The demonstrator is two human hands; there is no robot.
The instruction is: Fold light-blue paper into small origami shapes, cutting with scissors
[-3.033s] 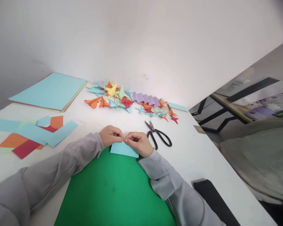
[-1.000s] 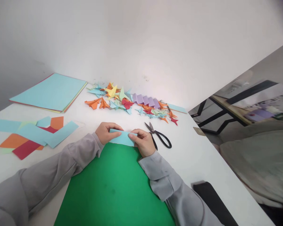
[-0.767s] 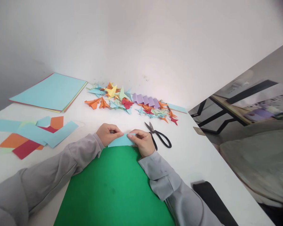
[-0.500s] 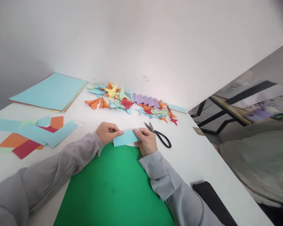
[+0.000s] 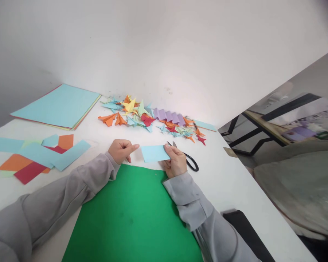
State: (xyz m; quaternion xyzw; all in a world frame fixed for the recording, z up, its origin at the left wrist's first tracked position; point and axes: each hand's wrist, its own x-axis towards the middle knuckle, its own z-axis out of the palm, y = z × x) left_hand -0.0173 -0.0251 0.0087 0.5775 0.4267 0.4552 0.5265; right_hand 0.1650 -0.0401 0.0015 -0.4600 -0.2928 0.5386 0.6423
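A light blue paper strip [image 5: 155,153] is pinched at its right end between the thumb and fingers of my right hand [image 5: 176,161]. Its left end is free. My left hand [image 5: 122,150] is just left of the strip, apart from it, thumb stretched toward it and the other fingers loosely bent, with nothing visible in them. Both hands are over the far edge of a green sheet [image 5: 133,214]. Scissors with black handles [image 5: 191,162] lie behind my right hand, which hides part of them.
Cut paper pieces [image 5: 41,154] lie at left, with a stack of coloured sheets [image 5: 58,105] behind. Folded paper shapes [image 5: 140,112] and a purple pleated strip [image 5: 169,116] line the wall. A black object [image 5: 246,233] lies at right; beyond the table edge is a person's clothing [image 5: 297,182].
My left hand has let go of the blue strip and moved slightly left. The right hand has carried the strip a little to the right and up.
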